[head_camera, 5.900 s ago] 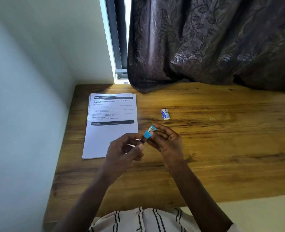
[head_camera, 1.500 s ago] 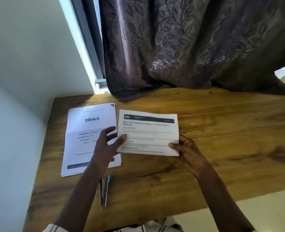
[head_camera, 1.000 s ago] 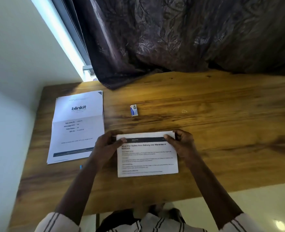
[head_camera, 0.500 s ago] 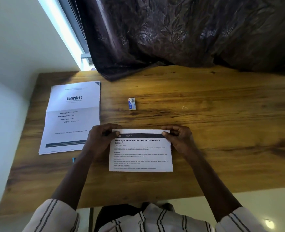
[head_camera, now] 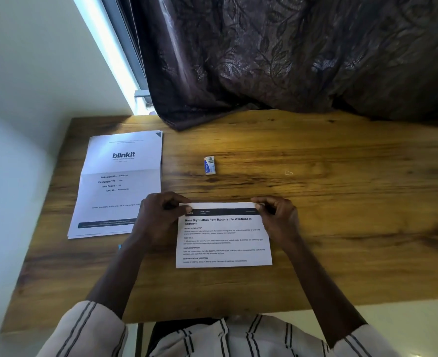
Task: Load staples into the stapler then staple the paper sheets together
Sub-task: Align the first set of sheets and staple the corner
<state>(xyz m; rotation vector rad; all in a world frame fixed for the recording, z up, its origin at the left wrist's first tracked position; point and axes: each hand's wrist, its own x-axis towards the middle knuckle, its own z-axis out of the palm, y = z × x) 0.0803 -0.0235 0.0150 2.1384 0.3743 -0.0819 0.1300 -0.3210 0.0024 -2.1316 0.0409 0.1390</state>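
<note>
Now we are pinching the far edge of the printed sheet (head_camera: 225, 240) at its two corners, our left hand (head_camera: 158, 220) and right hand (head_camera: 279, 220) each closing thumb and fingertips on the paper. It is lying on the wooden table (head_camera: 341, 202) before us. Beyond it the staple box (head_camera: 209, 165) is sitting apart. The blinkit stack (head_camera: 120, 184) is lying to the left. Only a blue tip of the stapler (head_camera: 120, 246) is showing beside our left forearm.

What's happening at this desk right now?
A person at a wooden table pinches the top corners of a printed sheet, left hand on one, right hand on the other; the sheet lies flat. A paper stack rests to its left, a small staple box beyond it. Nothing is being stapled yet.
</note>
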